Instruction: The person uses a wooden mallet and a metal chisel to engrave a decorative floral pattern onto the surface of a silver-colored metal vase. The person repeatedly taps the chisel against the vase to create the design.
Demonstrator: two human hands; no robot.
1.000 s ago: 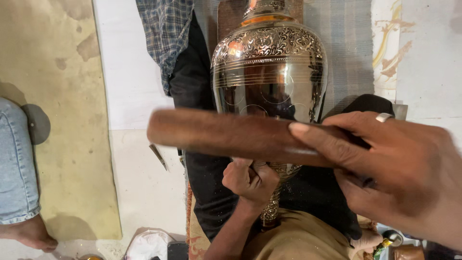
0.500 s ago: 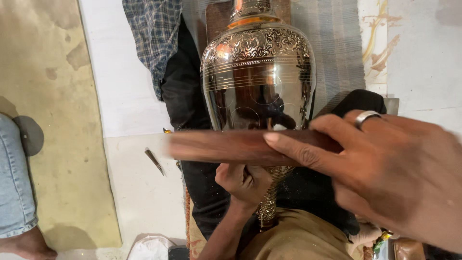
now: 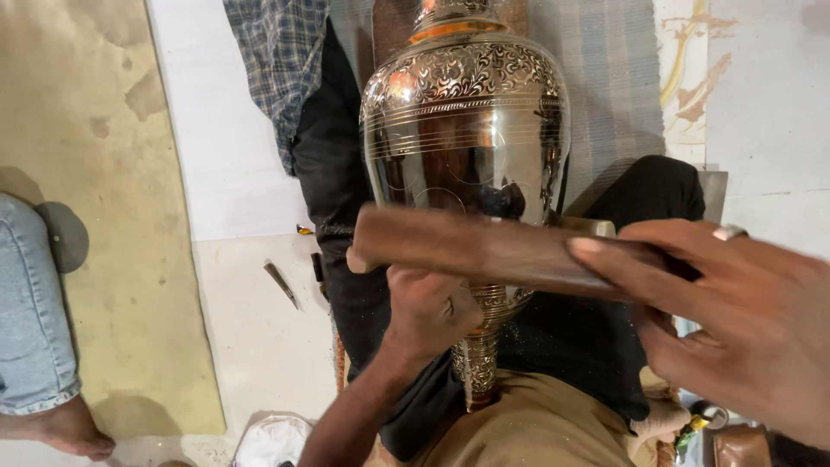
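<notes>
Both hands are busy at the engraved metal vase (image 3: 467, 147), which lies propped across the person's lap: the right hand (image 3: 735, 320) grips a brown wooden stick (image 3: 484, 251) held crosswise over the vase's shiny belly. Below it, the left hand (image 3: 428, 307) is curled in a fist against the vase's narrow neck, perhaps pinching a small tool, though that is hidden. Off to one side, a thin metal tool (image 3: 283, 284) lies on the pale floor (image 3: 251, 346).

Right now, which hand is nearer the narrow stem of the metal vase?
Left. The left hand is pressed against the vase's lower body, right beside the narrow stem. The right hand is off to the right, gripping the wooden stick that crosses in front of the vase.
</notes>
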